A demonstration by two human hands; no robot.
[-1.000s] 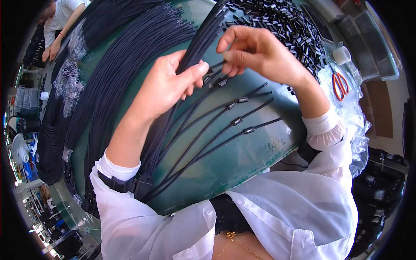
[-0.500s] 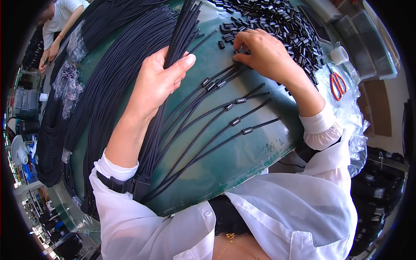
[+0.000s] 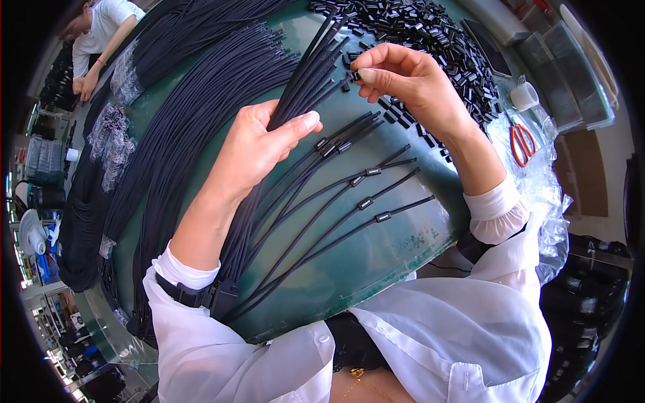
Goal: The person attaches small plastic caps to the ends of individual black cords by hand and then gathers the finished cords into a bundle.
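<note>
Green covers the table [image 3: 376, 262], a curved work surface in a crowded workshop; at eleven o'clock another person [image 3: 101, 30] in a white top bends over the far end. Long black cords [image 3: 181, 141] lie in thick sheaves across the left half, running from seven o'clock up toward one o'clock. A heap of small black clips [image 3: 430, 33] fills the top of the table around twelve to one o'clock, and red-handled scissors [image 3: 521, 142] rest on clear plastic sheeting [image 3: 544, 195] at three o'clock.

The left hand [image 3: 259, 151] is closed around a bundle of cords [image 3: 309, 84] near the middle, thumb pressed across it; the bundle's long axis runs from seven o'clock to one o'clock, its cut ends pointing toward the clip heap. The right hand [image 3: 410, 84] pinches a single black clip [image 3: 354, 77] between thumb and forefinger, just beside the bundle's tips. Below the hands, several cords already fitted with clips [image 3: 366, 201] fan out flat, their free ends pointing toward two o'clock.
</note>
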